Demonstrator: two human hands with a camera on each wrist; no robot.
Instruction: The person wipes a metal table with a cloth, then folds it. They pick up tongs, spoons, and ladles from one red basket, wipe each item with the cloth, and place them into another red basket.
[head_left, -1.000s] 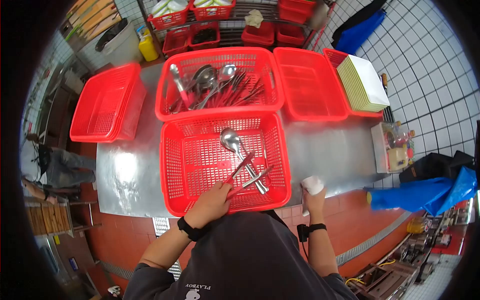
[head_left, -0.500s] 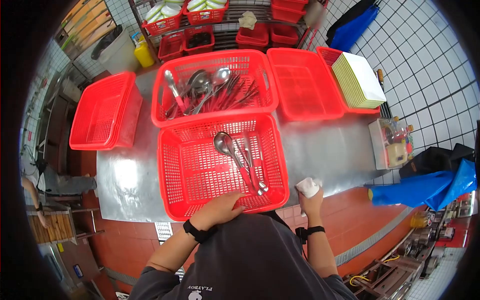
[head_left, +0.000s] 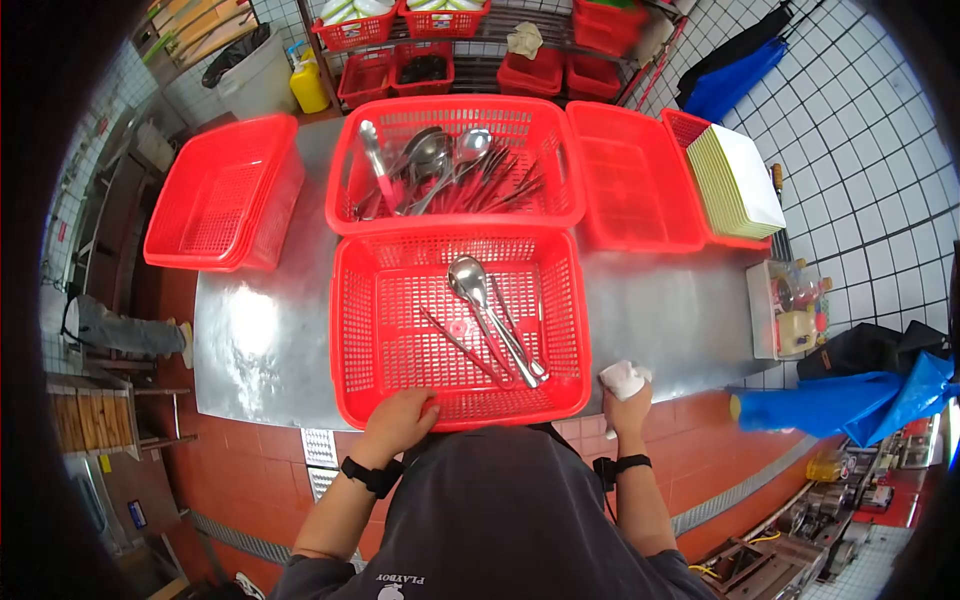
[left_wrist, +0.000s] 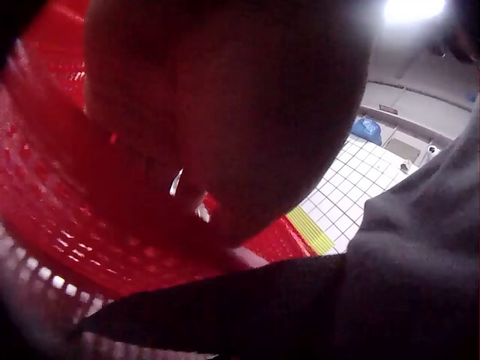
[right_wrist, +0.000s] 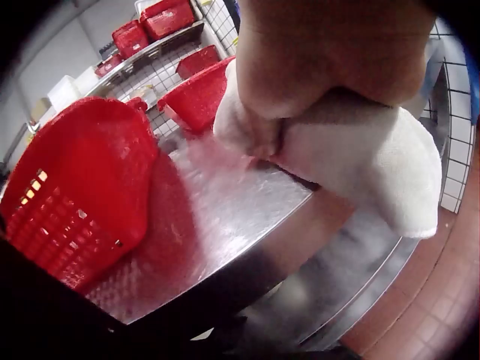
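My left hand (head_left: 400,418) sits at 6 o'clock on the basket (head_left: 350,330), fingers curled over its near rim. The left wrist view is mostly my own palm, so I cannot tell how deep the grip goes. My right hand (head_left: 628,408) is closed around a bunched white cloth (head_left: 624,380), just off the basket's 4 o'clock corner at the desk (head_left: 250,340) edge.

The spoons (head_left: 468,280) lie loose in the basket, handles pointing toward 5 o'clock. If I shift the basket, I think it should stay flat on the steel and move slowly, or the spoons will slide and rattle into the mesh. One hand on one rim can twist it, so a straight pull toward me seems better than a lift. The cloth is best kept balled in the palm, clear of the mesh.

The desk is bare steel with glare at 9 o'clock. A second basket (head_left: 340,190) full of utensils touches mine at 12 o'clock. An empty one (head_left: 215,200) stands at 10 o'clock and another (head_left: 630,175) at 2, beside stacked plates (head_left: 740,165). Shelves (head_left: 480,50) of red crates stand behind, a white tiled wall (head_left: 860,130) lies at 3 o'clock, and there is red floor (head_left: 240,470) underfoot.
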